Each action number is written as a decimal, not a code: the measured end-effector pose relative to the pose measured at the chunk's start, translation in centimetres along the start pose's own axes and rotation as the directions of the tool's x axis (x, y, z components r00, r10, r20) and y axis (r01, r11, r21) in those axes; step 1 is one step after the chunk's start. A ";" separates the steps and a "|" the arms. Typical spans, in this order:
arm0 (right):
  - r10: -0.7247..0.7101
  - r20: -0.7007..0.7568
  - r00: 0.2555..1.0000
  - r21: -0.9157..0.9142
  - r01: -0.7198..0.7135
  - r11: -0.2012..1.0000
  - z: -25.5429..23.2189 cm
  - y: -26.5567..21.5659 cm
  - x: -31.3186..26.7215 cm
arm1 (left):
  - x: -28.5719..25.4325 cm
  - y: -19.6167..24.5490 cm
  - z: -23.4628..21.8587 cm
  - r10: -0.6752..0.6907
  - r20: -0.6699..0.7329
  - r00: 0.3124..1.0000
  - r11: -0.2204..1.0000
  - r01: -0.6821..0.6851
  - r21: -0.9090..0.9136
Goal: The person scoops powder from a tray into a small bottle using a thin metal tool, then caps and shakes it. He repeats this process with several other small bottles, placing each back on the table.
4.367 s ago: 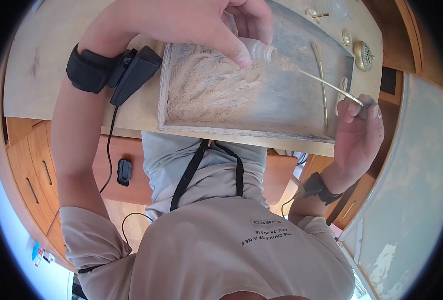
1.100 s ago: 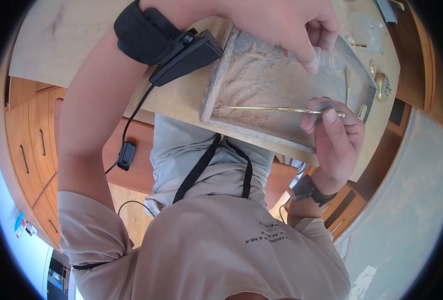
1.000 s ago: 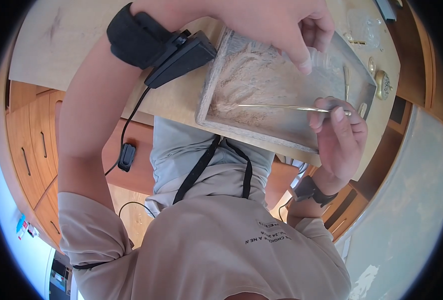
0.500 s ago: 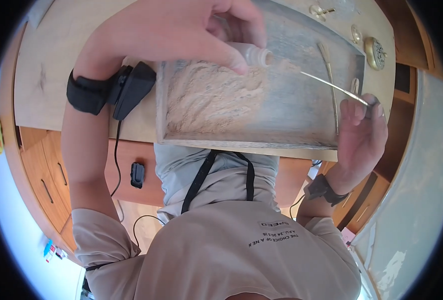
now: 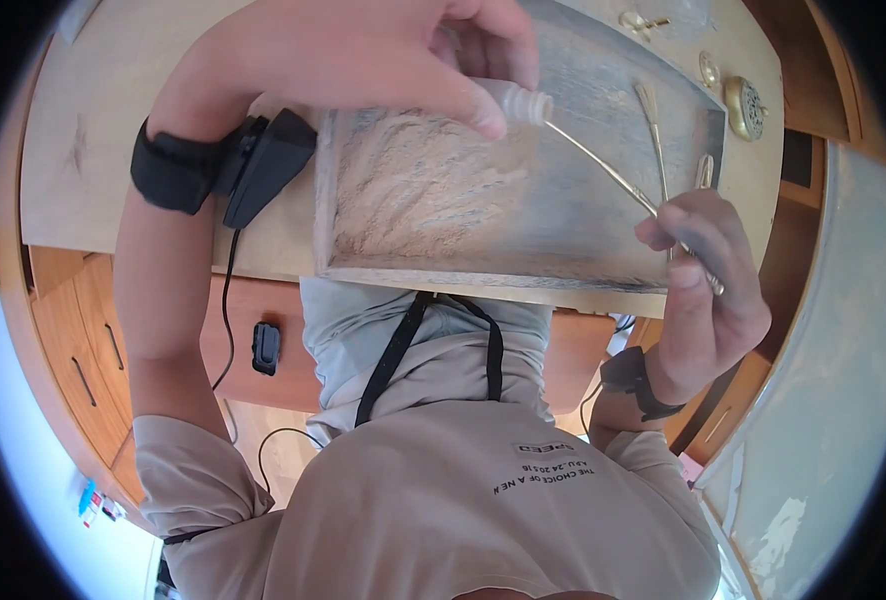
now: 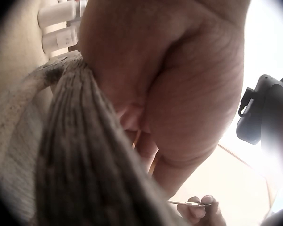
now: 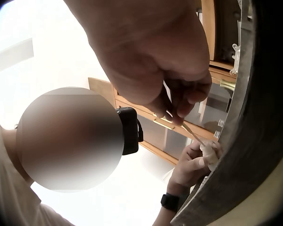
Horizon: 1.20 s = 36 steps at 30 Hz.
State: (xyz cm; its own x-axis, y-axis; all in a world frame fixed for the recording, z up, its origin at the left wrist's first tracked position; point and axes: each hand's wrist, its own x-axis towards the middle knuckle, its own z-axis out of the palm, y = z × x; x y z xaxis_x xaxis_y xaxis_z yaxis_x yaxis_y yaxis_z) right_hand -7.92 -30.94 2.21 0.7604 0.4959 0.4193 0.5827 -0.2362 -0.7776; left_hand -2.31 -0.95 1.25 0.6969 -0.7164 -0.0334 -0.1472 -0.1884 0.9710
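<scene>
My left hand [image 5: 363,55] grips a small white plastic bottle [image 5: 506,98] on its side above a grey wooden tray [image 5: 483,274]. The bottle's uncapped mouth points right. My right hand [image 5: 723,265] pinches the handle of a long, thin brass spoon [image 5: 608,165], whose scoop end is hidden at the bottle's mouth. Pale tan powder [image 5: 413,195] covers the tray's left half, streaked with bare patches. In the right wrist view, the spoon [image 7: 194,134] runs from the fingers into the bottle [image 7: 209,156]. The left wrist view hides the bottle behind the hand.
A brass brush [image 5: 649,105] and a shorter brass tool [image 5: 704,172] lie at the tray's right side. Beyond the rim sits a round, pierced brass piece [image 5: 744,108]. Two white bottles [image 6: 59,15] stand beyond the tray in the left wrist view.
The spoon first dips into powder at the tray's near-left corner, then comes up loaded beside the bottle. Now its end is at the bottle's mouth, and my right hand has turned, fingers nearer the tray.
</scene>
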 end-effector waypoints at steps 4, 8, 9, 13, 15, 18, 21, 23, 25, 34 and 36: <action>-0.065 -0.209 0.976 0.038 0.074 0.997 -0.9 1.3 -1.1 | 0.1 -1.3 -0.3 0.058 0.010 0.998 0.987 -0.055 -0.154; 0.112 -0.295 0.949 0.443 0.032 0.896 -2.4 2.3 -1.2 | -0.4 -0.9 -1.2 0.150 -0.039 0.988 0.985 -0.152 -0.082; 0.169 -0.254 0.952 0.372 -0.065 0.926 -1.8 2.2 -1.2 | -0.5 -1.1 -1.1 0.157 -0.055 0.986 0.984 -0.161 -0.070; 0.313 -0.018 0.950 0.233 -0.300 0.925 1.4 1.4 -0.6 | -0.8 -1.6 -0.7 0.204 -0.104 0.973 0.976 -0.195 0.093; 0.312 0.091 0.946 0.291 -0.325 0.900 2.5 1.1 -0.2 | -1.1 -1.1 -1.9 0.174 -0.032 0.984 0.985 -0.173 0.022; 0.363 0.154 0.919 0.295 -0.394 0.871 3.9 0.2 0.1 | -1.8 -0.6 -2.3 0.159 -0.014 0.987 0.987 -0.160 -0.014; 0.414 0.201 0.888 0.355 -0.459 0.814 4.4 -0.2 0.5 | -1.9 -0.4 -2.3 0.158 -0.020 0.987 0.987 -0.158 0.026; 0.422 0.210 0.882 0.392 -0.471 0.790 4.4 0.2 0.6 | -2.0 -0.8 -1.0 0.203 -0.089 0.975 0.974 -0.192 0.123; 0.449 0.192 0.872 0.474 -0.483 0.736 4.0 0.6 0.5 | -2.4 -1.0 -0.4 0.251 -0.143 0.957 0.960 -0.228 0.162; 0.426 0.012 0.905 0.670 -0.324 0.668 0.0 2.6 -0.5 | -0.8 -1.2 -0.1 0.200 -0.064 0.978 0.977 -0.195 0.088; 0.425 -0.060 0.903 0.690 -0.270 0.672 -0.8 2.5 -0.8 | -0.6 -1.3 -0.1 0.184 -0.054 0.981 0.982 -0.181 0.056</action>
State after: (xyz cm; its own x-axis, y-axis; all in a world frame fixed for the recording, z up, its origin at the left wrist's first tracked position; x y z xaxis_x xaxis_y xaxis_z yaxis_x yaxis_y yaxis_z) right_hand -6.82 -32.58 0.26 0.9516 0.2978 0.0764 -0.0118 0.2838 -0.9588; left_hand -2.43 -0.18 0.00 0.6948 -0.7015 0.1586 -0.3097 -0.0928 0.9463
